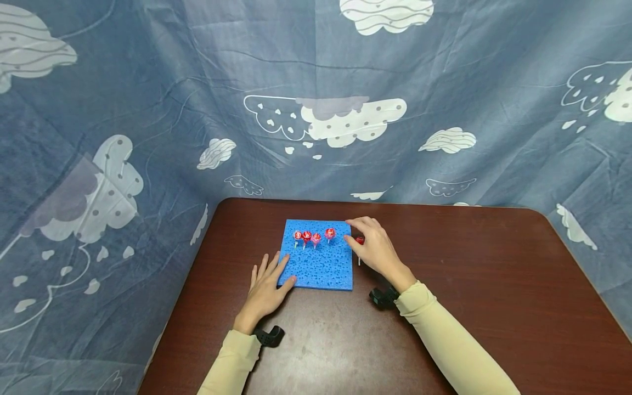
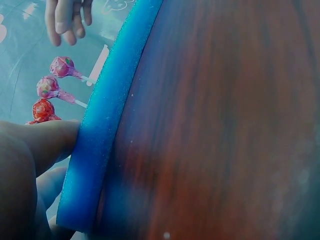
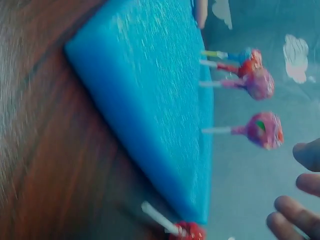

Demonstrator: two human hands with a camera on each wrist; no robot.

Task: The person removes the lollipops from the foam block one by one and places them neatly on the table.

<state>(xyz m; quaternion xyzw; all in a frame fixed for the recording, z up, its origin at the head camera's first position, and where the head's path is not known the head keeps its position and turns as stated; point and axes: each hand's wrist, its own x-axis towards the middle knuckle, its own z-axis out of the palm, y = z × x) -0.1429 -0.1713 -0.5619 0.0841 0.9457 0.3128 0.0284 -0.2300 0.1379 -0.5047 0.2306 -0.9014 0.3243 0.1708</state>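
Several wrapped lollipops stand upright by their sticks in a row near the far edge of a blue foam board (image 1: 321, 269). The rightmost one, a pink lollipop (image 3: 262, 130), is set apart from the others. My left hand (image 1: 266, 291) rests on the board's left edge, fingers straight and spread, thumb at the near corner. Just past the board's right edge is my right hand (image 1: 375, 247), thumb and fingers apart with nothing between them. Beneath it, a red lollipop (image 3: 190, 231) lies beside the board, partly hidden by the hand in the head view.
The board lies on a dark brown wooden table (image 1: 474, 296). A blue curtain (image 1: 316, 71) with white clouds hangs behind the table's far edge and down the left side. Each wrist wears a black camera band (image 1: 270, 336).
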